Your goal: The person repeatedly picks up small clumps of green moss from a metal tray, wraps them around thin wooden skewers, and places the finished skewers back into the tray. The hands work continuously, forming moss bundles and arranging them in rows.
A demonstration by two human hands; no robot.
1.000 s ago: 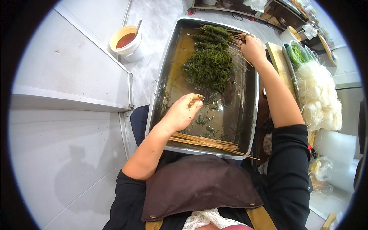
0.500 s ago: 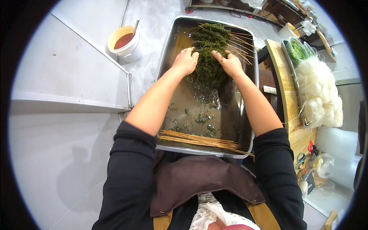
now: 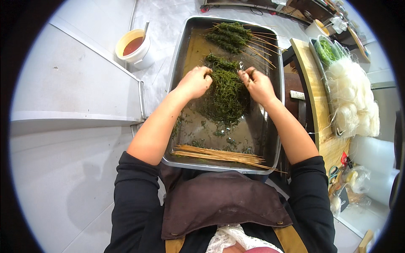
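Here are both hands, well inside the tray (image 3: 195, 47), one on each side of the loose greens (image 3: 228, 95)! The left hand (image 3: 197, 82) is at the pile's left edge, its fingers curled in and partly closed. Across from it, the right hand (image 3: 256, 86) is at the right edge, fingers bent, thumb close to them. Whether either one has strands pinched, I cannot tell; the fingertips are too small and dark. Both show dark green smears.

The greens sit mid-tray, a wet, tangled heap, with flecks scattered over the metal below them. Up at the far end lies a second bunch (image 3: 230, 37), with thin sticks (image 3: 262, 49) poking out to its right. Nearest the body, bare skewers (image 3: 219, 155) lie across the tray, a few tips reaching the right rim.

Over on the left stands a white bucket (image 3: 143, 58) of red liquid, a handle rising from it. And to the right, the wooden desk (image 3: 307, 63) carries pale noodles (image 3: 350, 99), leaves (image 3: 325, 52) in a clear container, and scissors (image 3: 333, 172).
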